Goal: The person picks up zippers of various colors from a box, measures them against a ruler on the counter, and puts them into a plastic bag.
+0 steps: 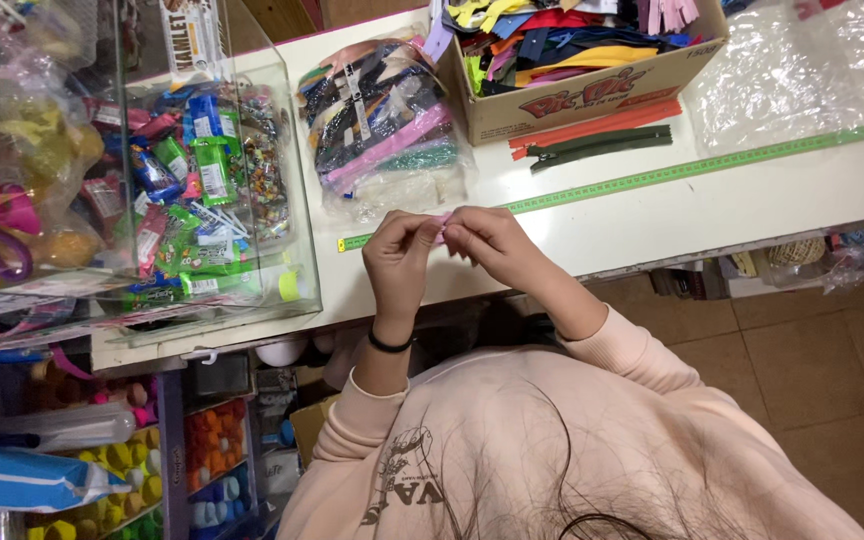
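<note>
The long white counter top point(652, 215) carries a clear plastic display case of small coloured goods point(207, 180), a cardboard box of mixed zippers point(592, 95), a clear bag of zippers point(382, 125) and a green measuring tape point(652, 175). Above its front edge, the left hand point(399, 262) and right hand point(492, 245) each pinch one small pink piece point(442, 222) between them.

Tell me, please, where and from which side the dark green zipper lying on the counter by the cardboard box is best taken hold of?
Probably at its near left end, coming from above. The dark green zipper lies flat and long on the white counter, beside an orange zipper tucked against the cardboard box. That end points toward the hands and has bare counter below it, so a fingertip pinch across the narrow tape fits there.
</note>
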